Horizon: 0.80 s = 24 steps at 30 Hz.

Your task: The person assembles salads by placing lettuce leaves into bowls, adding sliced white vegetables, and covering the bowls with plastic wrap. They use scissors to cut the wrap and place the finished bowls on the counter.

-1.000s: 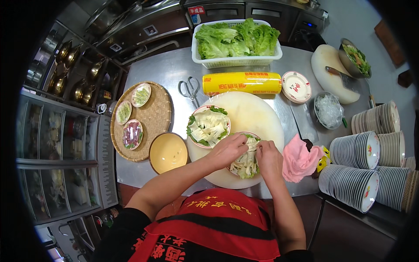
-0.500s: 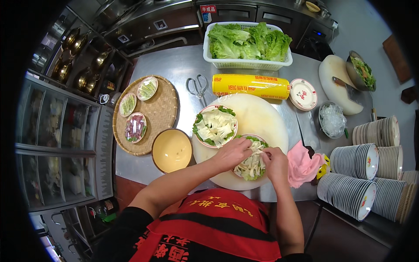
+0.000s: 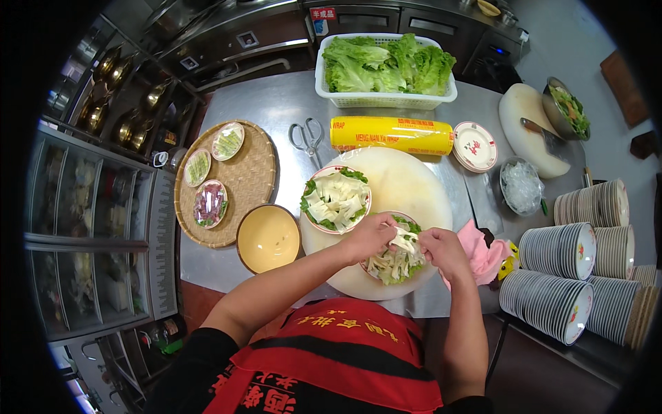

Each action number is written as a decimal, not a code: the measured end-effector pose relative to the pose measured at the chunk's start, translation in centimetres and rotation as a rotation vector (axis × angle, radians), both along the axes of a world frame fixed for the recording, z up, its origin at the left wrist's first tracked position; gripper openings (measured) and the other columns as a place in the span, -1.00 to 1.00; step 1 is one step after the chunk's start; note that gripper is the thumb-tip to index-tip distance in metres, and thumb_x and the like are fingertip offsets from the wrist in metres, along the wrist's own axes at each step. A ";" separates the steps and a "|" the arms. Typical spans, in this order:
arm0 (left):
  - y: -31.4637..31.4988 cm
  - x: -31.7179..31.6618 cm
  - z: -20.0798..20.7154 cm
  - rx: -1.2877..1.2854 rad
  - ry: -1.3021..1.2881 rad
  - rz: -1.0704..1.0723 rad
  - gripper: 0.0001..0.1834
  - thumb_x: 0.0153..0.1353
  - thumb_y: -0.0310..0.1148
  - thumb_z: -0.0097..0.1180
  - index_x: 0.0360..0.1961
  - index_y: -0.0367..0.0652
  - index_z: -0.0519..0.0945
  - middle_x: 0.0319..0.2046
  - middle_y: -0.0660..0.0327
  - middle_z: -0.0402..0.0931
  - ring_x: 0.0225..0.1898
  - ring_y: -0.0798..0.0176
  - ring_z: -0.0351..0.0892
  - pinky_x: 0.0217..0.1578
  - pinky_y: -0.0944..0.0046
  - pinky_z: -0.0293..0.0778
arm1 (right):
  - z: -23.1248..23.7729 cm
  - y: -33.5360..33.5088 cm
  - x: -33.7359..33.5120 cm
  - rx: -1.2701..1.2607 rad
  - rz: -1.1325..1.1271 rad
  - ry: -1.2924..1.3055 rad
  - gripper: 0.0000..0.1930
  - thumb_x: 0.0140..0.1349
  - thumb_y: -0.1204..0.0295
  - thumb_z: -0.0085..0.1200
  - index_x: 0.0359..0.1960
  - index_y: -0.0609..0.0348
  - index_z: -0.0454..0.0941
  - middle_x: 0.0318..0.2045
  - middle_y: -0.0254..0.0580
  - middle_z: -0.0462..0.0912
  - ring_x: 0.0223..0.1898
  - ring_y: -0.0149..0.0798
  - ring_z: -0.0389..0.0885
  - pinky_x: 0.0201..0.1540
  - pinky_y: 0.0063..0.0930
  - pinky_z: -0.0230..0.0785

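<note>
My left hand (image 3: 370,237) and my right hand (image 3: 444,250) pinch a pale, soft food strip (image 3: 405,239) between them, just above the nearer plate. That plate is heaped with similar whitish pieces (image 3: 389,266) over green lettuce leaves; its rim is partly covered by my hands. Whether the strip is mushroom or something else, I cannot tell. Just up and left, a second plate of pale pieces (image 3: 338,199) on lettuce is fuller and untouched. Both plates rest on a round white cutting board (image 3: 417,179).
A yellow wrap roll (image 3: 393,136), scissors (image 3: 308,140) and a lettuce basket (image 3: 386,101) lie beyond. Leftward are a tan bowl (image 3: 269,238) and a bamboo tray (image 3: 248,172) with wrapped plates. Rightward are a pink cloth (image 3: 480,254), stacked plates (image 3: 545,303) and a cleaver (image 3: 545,138).
My hands have drawn apart slightly, the right one moving outward, and the pale strip now shows lifted between them. The whole view has shifted a little.
</note>
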<state>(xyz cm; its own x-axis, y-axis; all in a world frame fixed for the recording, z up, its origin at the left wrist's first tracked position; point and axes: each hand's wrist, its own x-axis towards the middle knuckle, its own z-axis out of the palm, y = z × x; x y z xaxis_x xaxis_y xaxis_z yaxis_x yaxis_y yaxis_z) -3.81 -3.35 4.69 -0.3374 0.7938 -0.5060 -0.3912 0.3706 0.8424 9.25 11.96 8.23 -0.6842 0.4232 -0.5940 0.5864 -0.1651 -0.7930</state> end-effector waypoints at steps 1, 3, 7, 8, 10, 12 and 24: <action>0.0 0.0 -0.5 -0.018 -0.002 0.001 -0.88 0.31 -0.42 -0.02 -0.21 -0.24 0.45 -0.50 0.28 0.52 -0.48 0.51 0.48 -0.54 0.47 0.29 | -0.8 0.4 -0.1 -0.008 0.034 -0.010 -0.80 0.18 0.35 0.08 -0.47 0.24 0.56 -0.61 -0.38 0.50 -0.61 -0.52 0.37 -0.55 -0.61 0.18; 0.2 0.0 -0.4 -0.036 -0.008 0.004 -0.88 0.30 -0.42 -0.02 -0.21 -0.25 0.45 -0.50 0.27 0.52 -0.49 0.50 0.48 -0.56 0.48 0.28 | -1.7 0.7 -0.1 -0.006 0.060 -0.028 -0.80 0.18 0.32 0.08 -0.45 0.21 0.56 -0.59 -0.42 0.50 -0.62 -0.53 0.35 -0.58 -0.64 0.14; 0.4 0.2 -0.8 -0.019 0.033 0.008 -0.86 0.31 -0.41 -0.01 -0.21 -0.27 0.45 -0.49 0.26 0.53 -0.49 0.48 0.50 -0.54 0.46 0.32 | -3.1 1.0 0.2 0.121 0.057 -0.034 -0.77 0.20 0.31 0.08 -0.41 0.26 0.58 -0.57 -0.33 0.56 -0.59 -0.48 0.44 -0.54 -0.59 0.24; 0.4 0.2 -1.0 -0.014 0.087 0.007 -0.85 0.30 -0.40 -0.01 -0.20 -0.27 0.45 -0.49 0.25 0.54 -0.49 0.45 0.51 -0.53 0.44 0.34 | -3.0 0.9 0.1 0.174 0.065 -0.029 -0.76 0.21 0.30 0.08 -0.39 0.27 0.58 -0.56 -0.28 0.60 -0.57 -0.46 0.49 -0.52 -0.57 0.28; 0.2 0.3 -1.5 -0.007 0.228 0.004 -0.83 0.29 -0.38 0.01 -0.18 -0.27 0.46 -0.50 0.21 0.56 -0.50 0.38 0.55 -0.50 0.37 0.39 | -2.5 0.2 0.1 0.479 0.049 -0.051 -0.76 0.21 0.28 0.08 -0.37 0.24 0.60 -0.54 -0.12 0.64 -0.52 -0.24 0.58 -0.42 -0.44 0.39; 0.1 0.4 -1.1 -0.053 0.468 -0.029 -0.80 0.28 -0.37 0.02 -0.16 -0.27 0.46 -0.53 0.16 0.58 -0.52 0.28 0.57 -0.47 0.30 0.44 | -1.2 -0.4 0.1 0.666 0.049 -0.064 -0.78 0.20 0.28 0.09 -0.33 0.20 0.61 -0.50 -0.01 0.66 -0.47 -0.09 0.64 -0.35 -0.33 0.45; -5.4 -1.4 1.2 -0.229 0.809 0.182 -0.84 0.20 -0.39 0.10 -0.21 -0.18 0.52 -0.61 0.04 0.53 -0.57 0.06 0.54 -0.48 0.14 0.44 | -2.8 -2.3 0.9 0.839 0.234 0.212 -0.83 0.16 0.45 0.15 -0.20 0.07 0.60 -0.24 -0.12 0.55 -0.33 -0.02 0.61 -0.27 -0.25 0.46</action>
